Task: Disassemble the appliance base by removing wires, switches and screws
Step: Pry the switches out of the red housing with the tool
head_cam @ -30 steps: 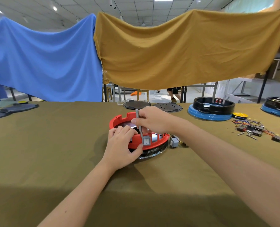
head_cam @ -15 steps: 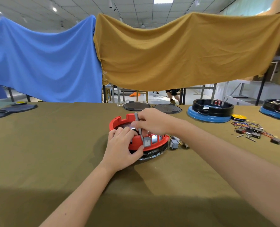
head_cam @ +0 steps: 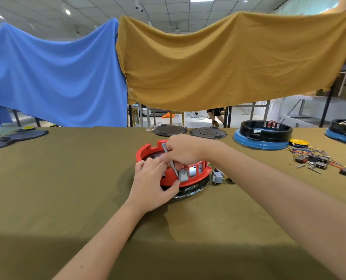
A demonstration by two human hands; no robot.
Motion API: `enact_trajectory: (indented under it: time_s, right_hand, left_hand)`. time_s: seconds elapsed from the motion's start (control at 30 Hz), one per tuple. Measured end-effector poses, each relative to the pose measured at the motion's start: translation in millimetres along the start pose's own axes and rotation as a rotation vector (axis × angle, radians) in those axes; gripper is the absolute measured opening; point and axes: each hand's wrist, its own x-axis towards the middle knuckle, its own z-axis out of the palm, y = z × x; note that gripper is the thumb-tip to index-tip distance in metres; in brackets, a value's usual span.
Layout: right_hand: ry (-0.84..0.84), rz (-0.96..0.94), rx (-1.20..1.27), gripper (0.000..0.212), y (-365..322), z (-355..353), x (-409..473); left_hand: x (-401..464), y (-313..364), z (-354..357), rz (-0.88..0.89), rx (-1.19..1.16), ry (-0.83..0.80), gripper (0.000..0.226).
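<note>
Centre frame: red base (head_cam: pixel 190 176) on table (head_cam: pixel 67 188). L hand (head_cam: pixel 152 182) grips rim, fingers curled; R hand (head_cam: pixel 183 149) pinches screwdriver (head_cam: pixel 170 161) at grey switch (head_cam: pixel 183 175). Mid-task judged: wires/switches pile (head_cam: pixel 317 159) right; this switch, screws left.

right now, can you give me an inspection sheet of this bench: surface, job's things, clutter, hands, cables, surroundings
surface: table covered in olive cloth
job's things: red appliance base near the middle; a grey square part at its near rim; a thin grey tool angled down towards that part
clutter: two dark round plates at the far edge; black-and-blue base to the right; small grey block beside the red base
hands: left hand grips the red base's near rim; right hand grips the tool
cables: loose pile of wires and switches at right
surroundings: blue cloth and mustard cloth hung behind
</note>
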Motion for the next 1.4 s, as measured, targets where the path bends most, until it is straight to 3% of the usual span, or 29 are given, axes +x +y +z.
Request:
enact_trajectory:
  time_s: [0.13, 0.4, 0.8, 0.93, 1.03, 1.27, 1.4]
  right_hand:
    - [-0.040, -0.009, -0.019, 0.040, -5, -1, 4]
    - [0.124, -0.046, 0.062, 0.036, 11, 8, -20]
    - [-0.021, -0.022, -0.116, 0.036, -8, 0, -5]
    - [0.007, -0.028, -0.104, 0.036, -6, 2, -6]
    - [0.136, -0.035, 0.087, 0.036, 7, 8, -23]
    - [0.647, -0.073, 0.816, 0.015, 46, 44, -65]
    - [0.773, 0.085, 1.223, 0.007, 61, 73, -69]
  left_hand:
    - [0, 4, -2, 0.035, -0.044, 0.044, 0.019]
    - [0, 3, -2, -0.016, 0.020, -0.014, 0.031]
    - [-2, 2, -1, -0.012, 0.024, -0.008, 0.031]
    - [-2, 3, -2, -0.007, 0.015, 0.001, 0.030]
    - [-2, 2, -2, -0.005, 0.022, -0.026, 0.031]
    - [-1, 3, -3, 0.022, 0.066, -0.013, 0.023]
    - [-1, 1, 0, 0.040, 0.198, 0.012, 0.027]
